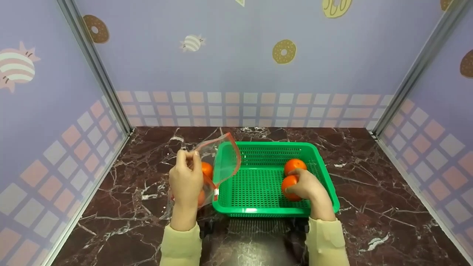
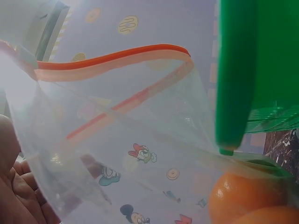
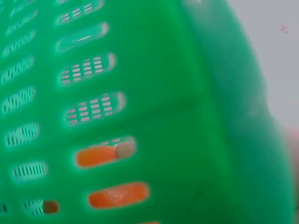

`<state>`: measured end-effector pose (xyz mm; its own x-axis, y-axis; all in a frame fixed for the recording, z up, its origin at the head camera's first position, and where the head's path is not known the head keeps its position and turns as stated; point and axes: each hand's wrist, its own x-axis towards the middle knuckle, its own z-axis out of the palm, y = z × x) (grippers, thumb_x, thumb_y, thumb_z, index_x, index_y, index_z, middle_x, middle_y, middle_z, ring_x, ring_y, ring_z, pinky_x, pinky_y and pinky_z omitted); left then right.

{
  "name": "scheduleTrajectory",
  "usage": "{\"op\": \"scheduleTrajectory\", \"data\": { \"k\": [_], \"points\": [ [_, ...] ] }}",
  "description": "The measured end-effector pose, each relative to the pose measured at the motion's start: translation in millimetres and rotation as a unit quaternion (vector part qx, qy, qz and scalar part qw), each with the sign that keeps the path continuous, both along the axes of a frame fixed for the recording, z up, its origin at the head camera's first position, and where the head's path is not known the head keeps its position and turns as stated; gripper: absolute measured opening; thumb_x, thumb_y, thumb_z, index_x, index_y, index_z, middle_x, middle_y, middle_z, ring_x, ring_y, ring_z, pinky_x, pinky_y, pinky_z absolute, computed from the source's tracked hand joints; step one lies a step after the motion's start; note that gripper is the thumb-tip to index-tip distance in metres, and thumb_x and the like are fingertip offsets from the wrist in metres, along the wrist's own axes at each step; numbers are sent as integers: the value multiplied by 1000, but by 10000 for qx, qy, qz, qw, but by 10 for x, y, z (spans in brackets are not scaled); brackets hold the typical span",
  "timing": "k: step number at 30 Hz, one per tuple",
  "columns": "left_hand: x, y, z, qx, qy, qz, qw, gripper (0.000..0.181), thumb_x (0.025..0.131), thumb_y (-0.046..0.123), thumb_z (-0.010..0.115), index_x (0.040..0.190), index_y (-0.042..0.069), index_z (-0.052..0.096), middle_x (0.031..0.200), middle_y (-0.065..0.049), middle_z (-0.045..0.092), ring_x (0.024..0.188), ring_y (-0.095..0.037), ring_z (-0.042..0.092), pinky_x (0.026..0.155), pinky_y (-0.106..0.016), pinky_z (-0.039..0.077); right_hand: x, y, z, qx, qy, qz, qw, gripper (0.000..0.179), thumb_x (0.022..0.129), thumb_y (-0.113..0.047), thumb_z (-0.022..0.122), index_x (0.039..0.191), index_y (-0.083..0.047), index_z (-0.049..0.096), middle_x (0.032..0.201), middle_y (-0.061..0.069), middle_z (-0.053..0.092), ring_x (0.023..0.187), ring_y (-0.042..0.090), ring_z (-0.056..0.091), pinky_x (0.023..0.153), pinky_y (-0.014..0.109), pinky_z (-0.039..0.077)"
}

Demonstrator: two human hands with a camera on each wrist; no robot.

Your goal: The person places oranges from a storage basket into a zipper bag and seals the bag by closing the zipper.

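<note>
Left grip (image 1: 186,181) on bag (image 1: 224,162), mouth (image 1: 238,155) toward basket (image 1: 277,211)

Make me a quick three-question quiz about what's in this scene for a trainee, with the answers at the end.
1. How many round orange fruits show inside the green rectangular plastic basket?
2. True or false: the left hand holds a clear plastic bag with orange-red edging.
3. What does the right hand grip?
A) The basket's rim
B) The bag's edging
C) The nearer fruit in the basket

Key: 1. Two. 2. True. 3. C.
</note>
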<state>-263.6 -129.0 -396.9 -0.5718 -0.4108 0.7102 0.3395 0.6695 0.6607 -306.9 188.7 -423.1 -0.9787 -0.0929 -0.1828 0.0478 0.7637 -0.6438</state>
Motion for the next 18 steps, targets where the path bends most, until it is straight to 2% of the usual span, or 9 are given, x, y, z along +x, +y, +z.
{"op": "scheduleTrajectory", "data": {
  "k": [11,18],
  "points": [
    [0,-2,5,-15,-18,25,10000,12,100,12,63,92,3,62,81,-14,77,67,-32,73,60,-50,56,28,-62,89,-774,226,-129,9967,62,88,-17,76,145,-7,53,142,29,55,123,45,58,96,58,52],
    [-7,-5,2,-54,15,25,10000,12,100,12,63,92,2,61,80,-14,76,66,-32,73,58,-50,55,36,-129,106,-1530,597,126,9863,60,89,-16,78,144,-10,55,147,23,53,126,43,59,98,55,53]
  ]
}}
